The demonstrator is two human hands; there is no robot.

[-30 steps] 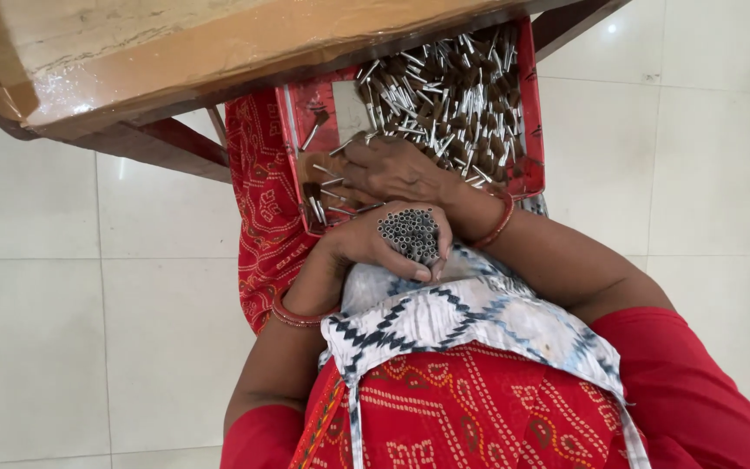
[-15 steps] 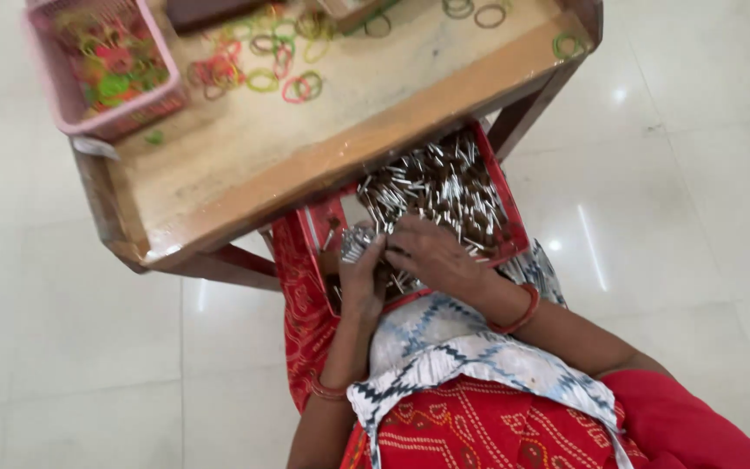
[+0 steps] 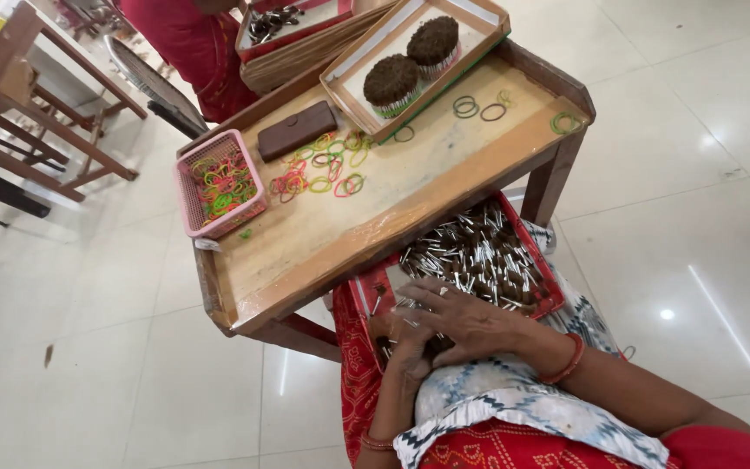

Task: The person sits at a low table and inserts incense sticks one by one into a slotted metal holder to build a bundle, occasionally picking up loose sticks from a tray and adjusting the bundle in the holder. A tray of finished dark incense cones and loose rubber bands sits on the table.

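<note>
We keep our right hand (image 3: 466, 323) spread flat, fingers wide, over the loose silver-tipped brown sticks (image 3: 479, 256) in the red rectangular tray (image 3: 538, 271) on our lap, below the wooden table (image 3: 340, 230). Our left hand (image 3: 411, 349) curls under it (its grip cannot be told). A hasty sweep could push sticks over the tray's low rim.

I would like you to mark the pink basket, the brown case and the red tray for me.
pink basket (image 3: 191, 195): head view, on its left wall.
brown case (image 3: 297, 130): head view, on the middle of its top face.
red tray (image 3: 538, 260): head view, on its right rim, beside the small sticks.
</note>
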